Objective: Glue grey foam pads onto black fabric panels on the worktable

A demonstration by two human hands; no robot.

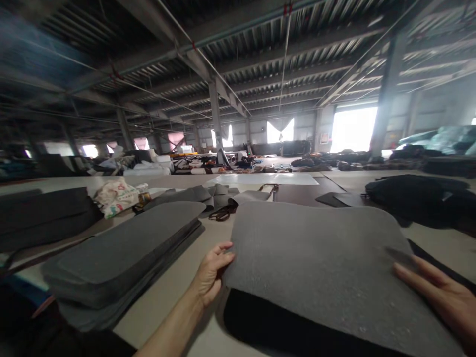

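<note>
A large grey felt-like sheet (312, 258) with rounded corners spreads in front of me, tilted toward me. My left hand (213, 270) pinches its left edge between thumb and fingers. At the right edge is my right hand (439, 292), its fingers closed around a small dark flat piece (401, 259) that lies over the sheet; blur hides what kind of thing it is. Beneath the near edge shows a black sheet (275, 322). To the left of my left hand, a stack of similar grey sheets (130, 243) rests on the table.
Scissors (222, 213) lie beyond my left hand, near grey offcuts (208, 196). A printed cloth bag (116, 197) and dark folded material (44, 213) sit at the left. A black bundle (420, 198) is at the right on the pale table (148, 312).
</note>
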